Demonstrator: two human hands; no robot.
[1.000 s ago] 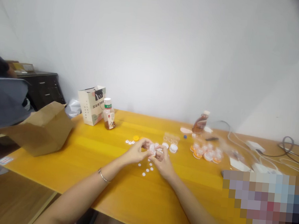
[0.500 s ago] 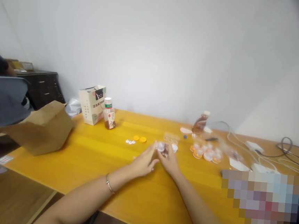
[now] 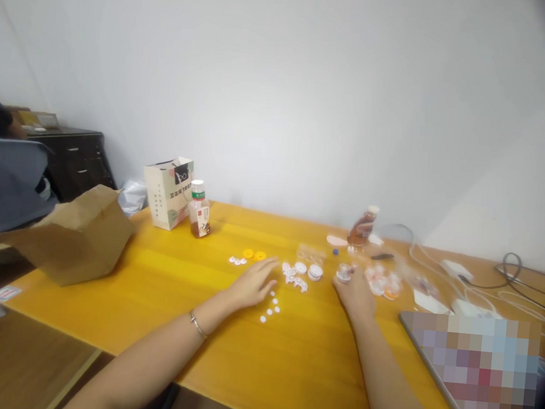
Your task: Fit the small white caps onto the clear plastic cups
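Observation:
My right hand has its fingers closed round a small clear round container at the left edge of a cluster of clear and orange round containers. My left hand is held over the table with its fingers stretched out, and nothing shows in it. Just beyond its fingertips lie a heap of small white pieces and white round discs. Several tiny white discs are scattered to the right of it. Behind it lie two yellow discs and a few white pieces.
A tilted brown bottle and a clear tray stand farther back. Cables and a dark-edged flat device, partly blurred out, lie at right. At left are a labelled bottle, a printed bag and a brown paper bag.
My hands have moved apart. The right one has gone right with the clear container, and the left one slightly left. White pieces and tiny discs that were hidden now show between them.

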